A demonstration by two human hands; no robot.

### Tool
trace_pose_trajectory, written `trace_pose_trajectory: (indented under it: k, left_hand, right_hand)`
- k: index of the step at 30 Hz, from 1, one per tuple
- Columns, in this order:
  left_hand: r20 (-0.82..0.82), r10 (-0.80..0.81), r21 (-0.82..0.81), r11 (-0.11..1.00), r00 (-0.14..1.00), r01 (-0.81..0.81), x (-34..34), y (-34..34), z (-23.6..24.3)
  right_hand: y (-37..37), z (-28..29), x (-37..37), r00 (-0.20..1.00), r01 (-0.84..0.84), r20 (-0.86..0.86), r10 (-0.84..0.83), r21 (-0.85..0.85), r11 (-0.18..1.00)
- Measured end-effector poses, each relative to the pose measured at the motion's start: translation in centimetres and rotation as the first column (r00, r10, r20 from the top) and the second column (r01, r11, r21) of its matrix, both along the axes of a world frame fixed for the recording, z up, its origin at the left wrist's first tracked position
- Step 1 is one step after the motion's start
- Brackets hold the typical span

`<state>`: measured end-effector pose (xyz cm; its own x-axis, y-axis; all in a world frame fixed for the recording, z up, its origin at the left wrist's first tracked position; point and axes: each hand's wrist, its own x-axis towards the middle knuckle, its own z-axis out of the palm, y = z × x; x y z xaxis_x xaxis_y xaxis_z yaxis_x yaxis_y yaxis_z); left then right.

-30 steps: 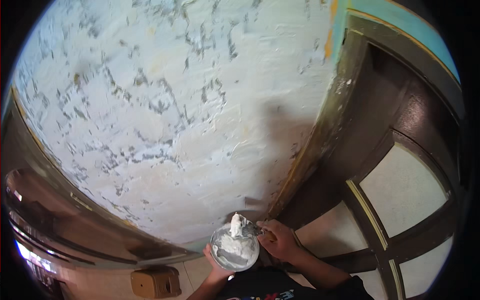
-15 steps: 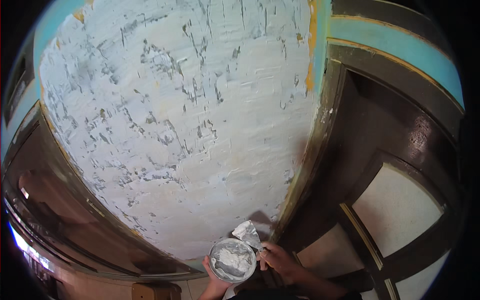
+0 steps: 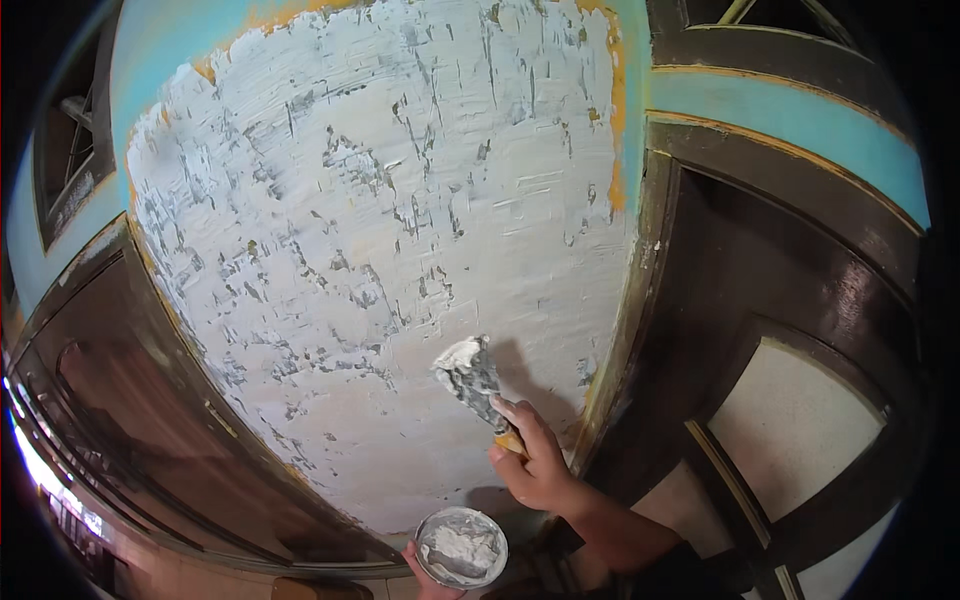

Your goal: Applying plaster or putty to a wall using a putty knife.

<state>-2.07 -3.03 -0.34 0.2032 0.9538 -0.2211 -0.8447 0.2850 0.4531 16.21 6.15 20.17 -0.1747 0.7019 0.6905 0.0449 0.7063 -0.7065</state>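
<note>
here, a loaded scraper up at the patchy wall, a bowl below

well to the left of all the fingers stands a brown door [image 3: 150,370], and nearer, left of the left hand's fingers at the lower edge, the top of a brown stool [image 3: 320,589] shows. the wall [image 3: 300,230] fills the space above and beyond both hands' fingers, coated whitish with grey patches, turquoise and orange along its borders.

the left hand [image 3: 430,582] is low in view, its visible fingers curled around the left side of a round bowl [image 3: 480,522], grasping it; the rest of that hand is cut off. the bowl sits just right of those fingers, open side up, with pale paste inside.

above the bowl, the right hand's fingers close around the yellowish handle [image 3: 512,443] of a scraper [image 3: 478,388]. its grey blade points up and left from those fingers, white paste [image 3: 460,353] heaped at its far edge; i cannot tell whether it touches the wall. the right hand [image 3: 540,468] casts a shadow [image 3: 530,375] just above its fingers.

right of these fingers is a dark door [image 3: 690,340] with pale panels [image 3: 800,430].
</note>
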Motion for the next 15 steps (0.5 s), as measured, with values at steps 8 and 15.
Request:
trace_pose_trajectory:
  k: [8,15]
  left_hand:
    - [-0.003,0.141,-0.066,0.988,0.990,-0.141,-2.6,-0.4,-3.2]
    - [0.012,-0.007,0.027,1.000,1.000,0.007,-3.3,-0.4,-1.0]
  right_hand:
    - [2.0,5.9,-0.1,0.965,0.240,0.029,-0.262,0.314,0.919]
    - [1.1,17.1,1.4,0.937,0.337,-0.096,-0.336,0.500,0.798]
